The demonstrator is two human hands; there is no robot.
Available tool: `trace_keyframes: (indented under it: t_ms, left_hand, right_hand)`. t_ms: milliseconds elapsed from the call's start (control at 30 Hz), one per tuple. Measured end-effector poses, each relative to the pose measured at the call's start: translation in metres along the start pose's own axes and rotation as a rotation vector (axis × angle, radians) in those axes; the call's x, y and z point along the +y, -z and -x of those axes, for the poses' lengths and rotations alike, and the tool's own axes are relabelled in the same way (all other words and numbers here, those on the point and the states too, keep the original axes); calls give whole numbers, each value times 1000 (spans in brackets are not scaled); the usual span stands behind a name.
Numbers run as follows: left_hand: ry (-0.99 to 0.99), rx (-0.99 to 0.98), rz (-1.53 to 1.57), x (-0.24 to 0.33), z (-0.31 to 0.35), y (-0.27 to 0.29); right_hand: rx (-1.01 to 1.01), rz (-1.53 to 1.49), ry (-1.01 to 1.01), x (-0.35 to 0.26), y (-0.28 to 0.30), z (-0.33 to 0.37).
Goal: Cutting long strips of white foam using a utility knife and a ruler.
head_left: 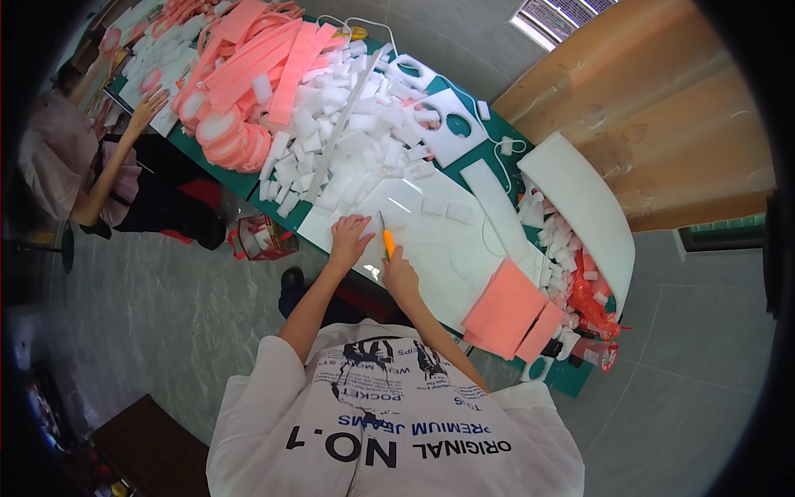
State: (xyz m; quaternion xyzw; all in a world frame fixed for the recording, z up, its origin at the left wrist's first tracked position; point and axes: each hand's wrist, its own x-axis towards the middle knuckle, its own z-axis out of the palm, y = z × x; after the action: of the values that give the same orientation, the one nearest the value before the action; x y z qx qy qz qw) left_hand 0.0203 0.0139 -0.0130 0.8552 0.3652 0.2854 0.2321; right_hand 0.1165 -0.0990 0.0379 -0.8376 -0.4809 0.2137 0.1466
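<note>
Far left, another person's hand [149, 106] rests on white foam pieces at the far end of the long green table [571, 377], well apart from the wearer. Next along the table: a heap of pink foam strips and rings [248, 74], then a big pile of small white foam offcut blocks [348, 132]. Wearer's left hand [349, 238] lies palm down on the large flat white foam sheet [451, 261], fingers spread and nearly straight, pointing up and away from the body, pressing the sheet near its left corner; forearm bare, coming up from the lower edge at a slight rightward lean. Just beside it, right hand [399, 272] is closed in a fist round the orange-handled utility knife [387, 240]; grip covers the lower handle, exact finger placement too small to tell. Knife long axis runs near vertical in the view, blade end pointing away from the body and tilted slightly left, tip on or at the sheet surface between the two hands; can't tell if it is cutting in. Right forearm comes up from the lower right, elbow bent, wrist about straight. Two small white foam squares [447, 207] lie on the sheet beyond the knife. Right of the sheet, a stack of flat pink foam rectangles [513, 311] sits at the table's near edge, touching the sheet. Farther right, a long curved white foam panel [580, 199] leans over a heap of white and red scraps [580, 282].
</note>
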Motion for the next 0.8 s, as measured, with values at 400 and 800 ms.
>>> trace_keyframes:
  t_ms: [400, 800]
  left_hand:
    - [23, -16, -1, -5, 0, 0]
    - [46, 32, 40, -4, 7, -2]
  right_hand:
    - [-64, -5, -26, 11, -9, 11]
    - [41, 39, 93, 13, -15, 8]
